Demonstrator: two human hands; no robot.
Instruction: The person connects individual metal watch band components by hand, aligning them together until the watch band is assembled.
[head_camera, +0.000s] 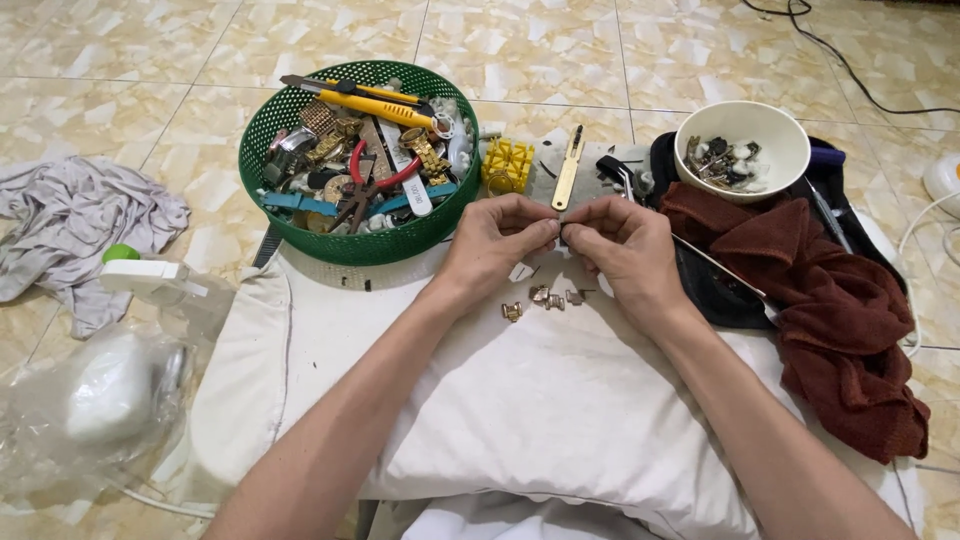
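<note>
Marbled beige floor tiles (560, 50) all around, and a white cushion (520, 400) serving as the bench. Both hands meet at its far edge: the left hand (495, 240) and the right hand (620, 245) pinch fingertips together on one tiny metal part (560, 230), too small to make out. Just near of them lie loose gold watch links (545, 300) on the cushion. Far left sits a green basket (350, 240) full of tools and watches; far right, a white bowl (745, 125) of parts, touching a rust-brown towel (830, 300).
</note>
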